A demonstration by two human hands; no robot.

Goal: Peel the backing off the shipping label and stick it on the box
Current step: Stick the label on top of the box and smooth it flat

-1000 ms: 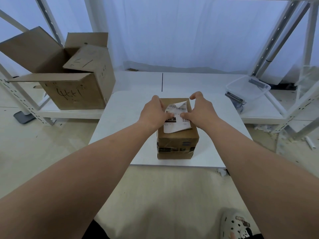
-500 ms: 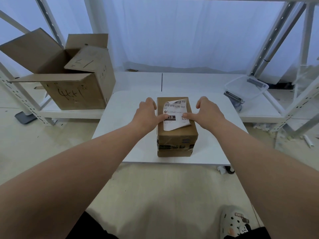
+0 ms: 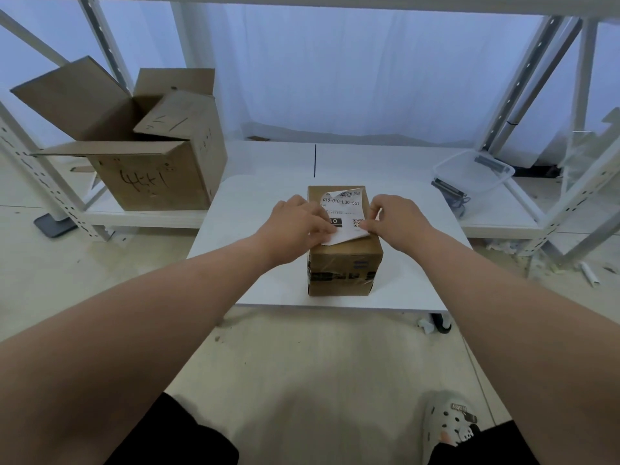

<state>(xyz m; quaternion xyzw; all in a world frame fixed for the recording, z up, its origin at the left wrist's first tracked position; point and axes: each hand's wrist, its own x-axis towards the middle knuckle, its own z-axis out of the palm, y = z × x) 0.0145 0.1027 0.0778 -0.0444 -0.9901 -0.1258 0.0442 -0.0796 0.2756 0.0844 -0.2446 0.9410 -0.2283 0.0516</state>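
Both our hands are flanking the white printed shipping label (image 3: 343, 209), lying lengthwise away from us atop the brown cardboard box (image 3: 342, 263) — left hand (image 3: 295, 226) pressing flat-fingered, right hand (image 3: 399, 223) at its near corner — pinching or pressing, we cannot tell.

Left: large open brown cardboard carton (image 3: 151, 176) with handwritten marks, on a white shelf board (image 3: 385, 162). Right: clear plastic tub (image 3: 469, 176). Below: white perforated clog (image 3: 446, 419).
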